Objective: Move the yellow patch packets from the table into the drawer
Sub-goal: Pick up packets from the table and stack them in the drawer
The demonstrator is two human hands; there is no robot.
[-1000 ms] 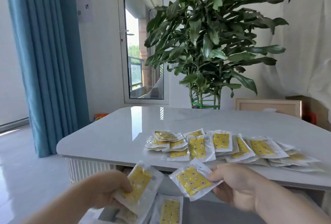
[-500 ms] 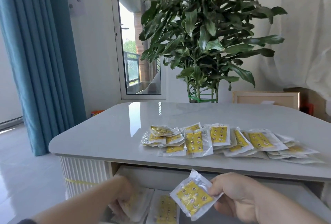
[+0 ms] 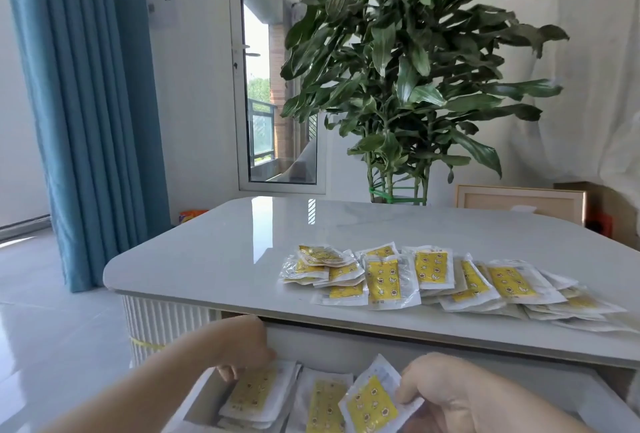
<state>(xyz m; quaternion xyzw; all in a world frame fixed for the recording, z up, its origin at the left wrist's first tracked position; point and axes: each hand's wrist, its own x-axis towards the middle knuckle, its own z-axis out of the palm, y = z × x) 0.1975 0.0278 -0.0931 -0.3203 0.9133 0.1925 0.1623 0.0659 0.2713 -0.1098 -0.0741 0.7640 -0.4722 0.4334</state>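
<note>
Right hand (image 3: 450, 394): yellow patch packet in clear plastic wrapper (image 3: 372, 405) pinched at right edge, held left of hand over open white drawer (image 3: 201, 401), long axis tilted. Left hand (image 3: 249, 349): fingertips on stacked packet (image 3: 254, 394) there; grip not discernible. Packet pile (image 3: 433, 280) on grey desk (image 3: 225, 252) forward-above, nearer right hand.

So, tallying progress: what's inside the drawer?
Yellow packets lie stacked in the drawer; the left hand grips one, the right hand pinches another. Lower ones are covered.

packets (image 3: 393, 282): yellow, clear-wrapped, overlapping heap on table (image 3: 207, 259) | drawer (image 3: 199, 401): open, several packets flat inside, one tilted above
</note>
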